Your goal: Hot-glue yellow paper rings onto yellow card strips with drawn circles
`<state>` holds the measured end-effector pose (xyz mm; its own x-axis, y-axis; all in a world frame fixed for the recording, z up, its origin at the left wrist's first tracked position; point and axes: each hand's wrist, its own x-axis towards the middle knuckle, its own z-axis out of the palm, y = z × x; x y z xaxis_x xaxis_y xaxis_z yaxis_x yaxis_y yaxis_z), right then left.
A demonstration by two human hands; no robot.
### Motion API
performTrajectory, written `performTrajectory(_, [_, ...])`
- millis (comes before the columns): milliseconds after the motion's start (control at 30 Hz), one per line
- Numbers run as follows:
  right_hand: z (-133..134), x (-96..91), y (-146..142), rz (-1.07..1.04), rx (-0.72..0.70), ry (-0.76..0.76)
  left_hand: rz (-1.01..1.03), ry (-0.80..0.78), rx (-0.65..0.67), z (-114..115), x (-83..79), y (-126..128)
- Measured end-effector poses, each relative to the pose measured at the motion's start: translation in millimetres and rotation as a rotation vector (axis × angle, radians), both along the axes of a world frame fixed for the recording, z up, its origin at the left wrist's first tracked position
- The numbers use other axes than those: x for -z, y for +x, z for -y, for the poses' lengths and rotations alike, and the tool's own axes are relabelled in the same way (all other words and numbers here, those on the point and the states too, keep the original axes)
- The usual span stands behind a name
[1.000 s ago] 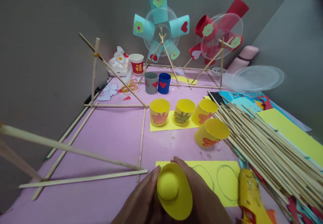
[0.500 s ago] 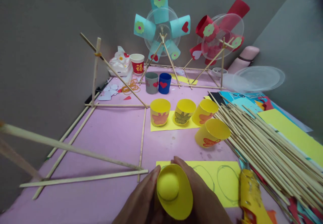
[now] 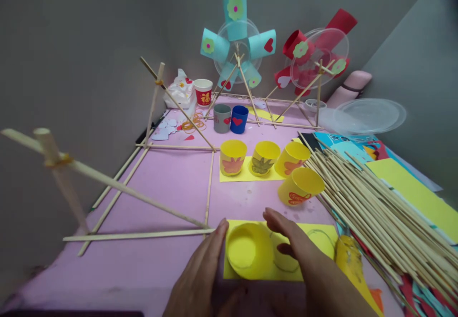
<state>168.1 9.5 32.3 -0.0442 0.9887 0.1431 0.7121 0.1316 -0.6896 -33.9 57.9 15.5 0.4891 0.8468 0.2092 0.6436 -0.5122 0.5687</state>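
Observation:
A yellow paper tube [image 3: 263, 260] stands on a yellow paper strip [image 3: 296, 274] with pencilled circles, one showing inside the tube. My left hand [image 3: 200, 269] is alongside the tube's left wall with fingers stretched out; whether it touches cannot be made out. To the right, my right hand [image 3: 304, 250] is apart from the tube, fingers loosely spread and curved, holding nothing. Farther back, several decorated yellow paper cups stand, among them a cup with a red butterfly [image 3: 301, 188] and a cup with a dark leaf-like cutout [image 3: 265, 159].
On the left stands a wooden stick frame [image 3: 121, 233]. At right lies a pile of sticks [image 3: 375, 202] beside yellow-handled scissors [image 3: 348, 260]. Behind are a blue cup [image 3: 239, 120], a grey cup [image 3: 222, 119], a blue paper wheel [image 3: 234, 45] and a red paper wheel [image 3: 318, 55].
My right hand has moved off the tube to the right and opened. The tube now looks rounder, seen more from above, and my left hand's fingers have straightened. The view has shifted slightly.

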Motion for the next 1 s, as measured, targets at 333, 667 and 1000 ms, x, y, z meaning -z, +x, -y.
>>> performTrajectory(333, [6.3,-31.8,-12.8,0.180,-0.010,0.003,-0.082,0.063,0.080,-2.5,-2.1,0.9])
performTrajectory(667, [20.8,-60.8,-7.2,0.160,0.035,0.129,0.076,-0.065,0.089,-0.1,-6.7,4.2])
performTrajectory(1000, [51.4,-58.9,12.7,0.164,0.072,0.160,0.054,-0.047,0.052,22.2,-19.1,7.9])
